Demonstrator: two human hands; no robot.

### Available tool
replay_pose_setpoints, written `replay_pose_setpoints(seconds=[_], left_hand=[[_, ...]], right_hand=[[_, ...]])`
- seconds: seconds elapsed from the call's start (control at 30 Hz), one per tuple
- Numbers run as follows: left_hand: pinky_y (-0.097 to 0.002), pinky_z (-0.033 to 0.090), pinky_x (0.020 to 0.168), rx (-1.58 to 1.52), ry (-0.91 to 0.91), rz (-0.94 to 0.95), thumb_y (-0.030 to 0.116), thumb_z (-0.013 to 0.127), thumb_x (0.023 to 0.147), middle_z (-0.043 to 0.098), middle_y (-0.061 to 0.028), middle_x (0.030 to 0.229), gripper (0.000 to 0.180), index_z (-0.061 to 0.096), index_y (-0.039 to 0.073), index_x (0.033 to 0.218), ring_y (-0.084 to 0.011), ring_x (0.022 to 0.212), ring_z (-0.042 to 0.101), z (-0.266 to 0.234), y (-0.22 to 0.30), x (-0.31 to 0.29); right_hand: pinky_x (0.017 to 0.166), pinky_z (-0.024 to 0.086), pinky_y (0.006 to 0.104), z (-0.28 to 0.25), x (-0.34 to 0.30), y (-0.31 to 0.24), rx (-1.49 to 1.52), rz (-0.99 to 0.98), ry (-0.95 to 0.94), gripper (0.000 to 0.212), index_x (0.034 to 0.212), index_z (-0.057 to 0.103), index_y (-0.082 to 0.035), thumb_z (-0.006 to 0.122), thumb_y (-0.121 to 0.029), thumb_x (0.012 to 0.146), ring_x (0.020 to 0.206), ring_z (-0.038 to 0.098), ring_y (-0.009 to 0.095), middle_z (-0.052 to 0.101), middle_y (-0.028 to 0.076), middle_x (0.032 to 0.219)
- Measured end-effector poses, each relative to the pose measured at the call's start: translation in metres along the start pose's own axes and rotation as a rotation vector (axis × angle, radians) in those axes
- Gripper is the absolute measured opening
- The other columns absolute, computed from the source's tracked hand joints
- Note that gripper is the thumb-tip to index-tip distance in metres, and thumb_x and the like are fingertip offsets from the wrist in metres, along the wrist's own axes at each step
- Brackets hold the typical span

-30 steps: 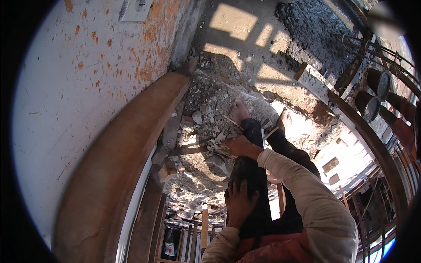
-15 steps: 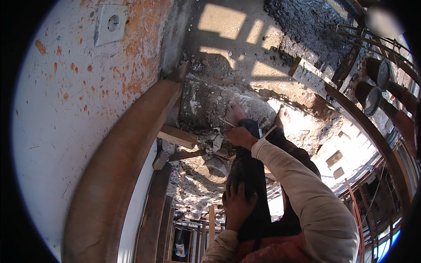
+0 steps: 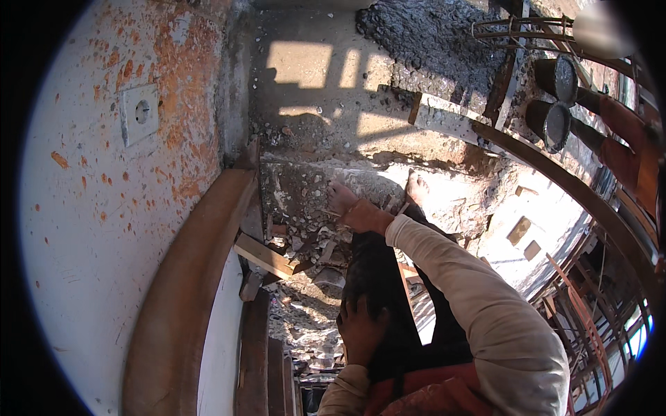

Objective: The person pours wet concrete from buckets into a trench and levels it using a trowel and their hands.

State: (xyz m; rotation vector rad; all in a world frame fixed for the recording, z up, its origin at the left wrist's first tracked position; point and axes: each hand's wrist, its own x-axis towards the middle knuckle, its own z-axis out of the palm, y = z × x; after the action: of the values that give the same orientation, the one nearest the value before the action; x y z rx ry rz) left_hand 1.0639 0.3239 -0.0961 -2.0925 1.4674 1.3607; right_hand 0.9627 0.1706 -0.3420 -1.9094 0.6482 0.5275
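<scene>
On my feed I count 1 left hand (image 3: 362, 327), 1 right hand (image 3: 365, 216), 2 pale sleeves (image 3: 447, 260), 2 bare feet (image 3: 417, 187), 1 wall socket (image 3: 142, 111), 2 dark round-ended objects (image 3: 549, 125), 1 dark grey heap (image 3: 433, 45) and 1 pale-ended timber block (image 3: 263, 256); rubble (image 3: 305, 243) I can't tally.

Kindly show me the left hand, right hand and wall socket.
Left hand (image 3: 363, 329), head view: back of hand.
Right hand (image 3: 365, 215), head view: back of hand.
Wall socket (image 3: 143, 111), head view: round outlet.

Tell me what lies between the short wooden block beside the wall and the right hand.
Loose broken rubble lies between the wooden block and the right hand, as the head view shows.
</scene>
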Motion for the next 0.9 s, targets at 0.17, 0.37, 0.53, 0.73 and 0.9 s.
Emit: replay_pose_setpoints(seconds=[0.17, 0.37, 0.53, 0.73, 0.9], left_hand=[[-0.0540, 0.043, 0.097, 0.063, -0.038, 0.100, 0.047, 0.068, 0.081, 0.052, -0.0302, 0.131, 0.064, 0.056, 0.003, 0.126, -0.0479, 0.119, 0.050, -0.015, 0.006, 0.012], [-0.0524, 0.043, 0.099, 0.001, -0.109, 0.109, 0.046, 0.067, 0.083, 0.052, -0.0287, 0.131, 0.063, 0.057, 0.001, 0.125, -0.0456, 0.119, 0.051, -0.038, 0.023, 0.020], [-0.0501, 0.042, 0.102, -0.127, 0.040, 0.195, 0.036, 0.064, 0.088, 0.053, -0.0271, 0.130, 0.053, 0.056, 0.001, 0.127, -0.0440, 0.118, 0.052, -0.039, 0.026, 0.029], [-0.0505, 0.038, 0.105, 0.118, -0.114, 0.149, 0.018, 0.053, 0.095, 0.050, -0.0247, 0.134, 0.041, 0.049, 0.002, 0.133, -0.0401, 0.127, 0.045, -0.051, -0.081, -0.030], [-0.0487, 0.040, 0.102, 0.499, -0.195, 0.261, 0.026, 0.048, 0.098, 0.044, -0.0228, 0.143, 0.049, 0.042, 0.004, 0.141, -0.0369, 0.132, 0.042, -0.120, -0.120, -0.070]], right_hand=[[0.080, 0.050, 0.0519, 0.046, -0.066, 0.050, 0.307, 0.157, 0.283, 0.045, 0.127, 0.057, -0.012, 0.060, -0.026, 0.084, 0.094, 0.066, 0.039, 0.068, 0.020, 0.091], [0.077, 0.049, 0.0541, 0.036, -0.203, 0.099, 0.497, 0.730, 0.240, 0.054, 0.125, 0.043, -0.006, 0.063, -0.031, 0.082, 0.091, 0.064, 0.045, 0.066, 0.027, 0.091], [0.085, 0.049, 0.0505, 0.209, -0.295, 0.123, 0.421, 0.979, 0.488, 0.046, 0.126, 0.047, -0.010, 0.057, -0.031, 0.087, 0.103, 0.061, 0.039, 0.056, 0.022, 0.114], [0.088, 0.050, 0.0483, 0.235, -0.290, 0.064, 0.724, 1.113, 0.334, 0.054, 0.128, 0.050, -0.002, 0.058, -0.035, 0.086, 0.108, 0.061, 0.039, 0.059, 0.028, 0.118], [0.093, 0.048, 0.0470, 0.255, -0.286, 0.015, 1.000, 1.089, 0.266, 0.052, 0.123, 0.058, -0.005, 0.060, -0.037, 0.083, 0.110, 0.061, 0.038, 0.063, 0.024, 0.115]])
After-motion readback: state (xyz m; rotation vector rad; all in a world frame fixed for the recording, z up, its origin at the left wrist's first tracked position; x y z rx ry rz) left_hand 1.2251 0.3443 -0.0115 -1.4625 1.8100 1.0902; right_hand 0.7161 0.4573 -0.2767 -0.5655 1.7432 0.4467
